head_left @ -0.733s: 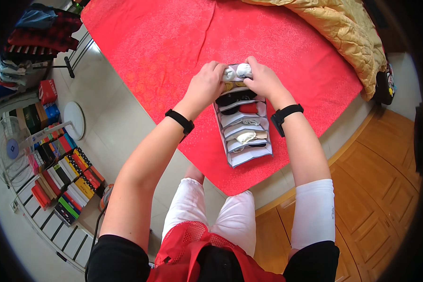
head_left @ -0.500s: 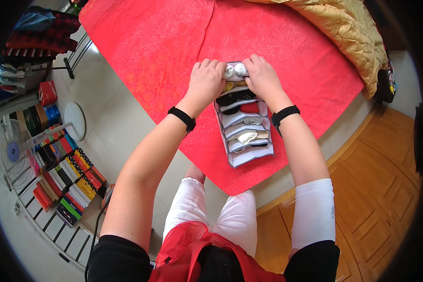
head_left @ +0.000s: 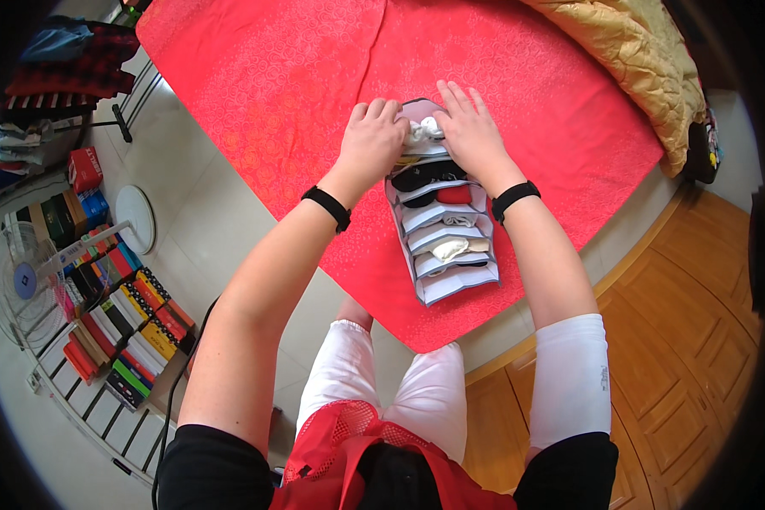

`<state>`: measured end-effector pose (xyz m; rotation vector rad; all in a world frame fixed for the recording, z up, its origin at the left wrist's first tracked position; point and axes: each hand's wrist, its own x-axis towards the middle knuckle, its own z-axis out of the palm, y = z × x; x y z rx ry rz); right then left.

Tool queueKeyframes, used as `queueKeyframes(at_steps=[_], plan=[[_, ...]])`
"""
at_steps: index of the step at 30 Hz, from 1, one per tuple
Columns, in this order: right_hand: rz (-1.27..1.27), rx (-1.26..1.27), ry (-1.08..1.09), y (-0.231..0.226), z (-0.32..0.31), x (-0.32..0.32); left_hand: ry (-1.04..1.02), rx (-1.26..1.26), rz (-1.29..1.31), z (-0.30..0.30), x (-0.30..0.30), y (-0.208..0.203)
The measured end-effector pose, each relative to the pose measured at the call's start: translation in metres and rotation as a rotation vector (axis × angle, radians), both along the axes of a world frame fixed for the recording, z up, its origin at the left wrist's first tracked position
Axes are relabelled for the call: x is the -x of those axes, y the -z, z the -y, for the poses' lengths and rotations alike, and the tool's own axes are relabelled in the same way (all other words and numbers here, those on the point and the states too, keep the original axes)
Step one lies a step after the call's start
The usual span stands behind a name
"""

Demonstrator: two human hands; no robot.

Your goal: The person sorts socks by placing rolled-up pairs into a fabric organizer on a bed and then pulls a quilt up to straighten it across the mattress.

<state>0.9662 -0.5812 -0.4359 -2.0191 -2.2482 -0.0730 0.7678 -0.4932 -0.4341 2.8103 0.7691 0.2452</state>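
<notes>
A long white storage organizer (head_left: pixel 457 279) with grey edging lies on the red bed cover, divided crosswise into several narrow compartments. At its far end, bunched white socks (head_left: pixel 426 130) sit between my hands. My left hand (head_left: pixel 374 143) is closed at the far left edge, its fingers curled and its thumb side against the socks; the fingertips are partly hidden. My right hand (head_left: pixel 474 136) rests over the far right edge with its fingers stretched out, its thumb side by the socks. Nearer compartments hold black socks (head_left: pixel 423 175), a red sock (head_left: pixel 455 195) and a cream sock (head_left: pixel 449 248).
The red bed cover (head_left: pixel 289 93) spreads around the organizer. A yellow quilt (head_left: pixel 616 51) is heaped at the far right. Left of the bed stand a fan (head_left: pixel 25 277), a rack of colourful boxes (head_left: pixel 136 331) and hanging clothes (head_left: pixel 76 68). Wooden panelling (head_left: pixel 663 314) lies right.
My right hand's fingers have straightened and moved slightly farther out. The white socks sit lower and more bunched, and the organizer's far end panel now shows behind them.
</notes>
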Motion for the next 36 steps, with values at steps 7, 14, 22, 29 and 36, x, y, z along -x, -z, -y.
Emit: queueKeyframes(at_steps=[7, 14, 22, 29, 36], plan=[[-0.006, 0.093, 0.038, 0.001, -0.005, 0.003, -0.146, -0.067, -0.199, 0.002, -0.008, 0.000], [0.151, 0.127, -0.018, -0.007, -0.013, 0.011, -0.136, -0.084, -0.302, 0.002, -0.012, -0.004], [-0.018, 0.078, 0.013, -0.002, -0.003, -0.006, -0.118, -0.015, -0.488, 0.005, -0.024, -0.009], [-0.140, 0.098, -0.186, -0.014, 0.017, -0.014, -0.124, 0.011, -0.347, 0.008, -0.016, -0.004], [-0.189, -0.030, 0.054, -0.002, 0.019, -0.011, -0.101, 0.096, -0.038, 0.020, 0.002, -0.005]])
